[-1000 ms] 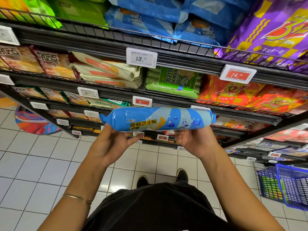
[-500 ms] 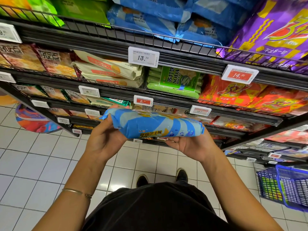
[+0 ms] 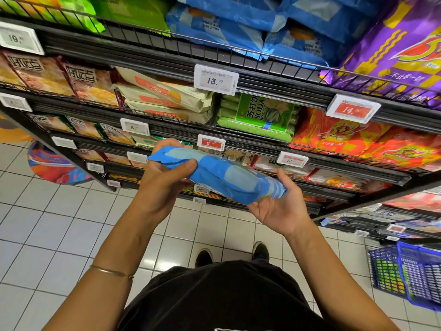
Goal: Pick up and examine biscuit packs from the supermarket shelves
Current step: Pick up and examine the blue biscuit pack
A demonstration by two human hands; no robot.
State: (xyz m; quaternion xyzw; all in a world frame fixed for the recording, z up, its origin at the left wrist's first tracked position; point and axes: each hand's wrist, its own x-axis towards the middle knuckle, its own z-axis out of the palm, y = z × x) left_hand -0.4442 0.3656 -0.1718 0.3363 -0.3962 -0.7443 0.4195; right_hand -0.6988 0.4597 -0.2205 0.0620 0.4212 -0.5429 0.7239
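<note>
- Black wire shelves [image 3: 155, 53] fill the upper view, stacked with biscuit bags in green, blue, purple and orange.
- A blue basket [image 3: 417, 273] stands at the lower right on the tiled floor.
- The blue biscuit pack [image 3: 222, 173] is off the shelf, in mid-air before the lower tiers, left end higher.
- The left hand [image 3: 162, 185] grips its left end, thumb across the top.
- The right hand [image 3: 279, 211] cradles the right end, palm up; its fingers, mostly hidden, seem to curl behind.
- A thin bracelet [image 3: 111, 272] circles the left wrist.
</note>
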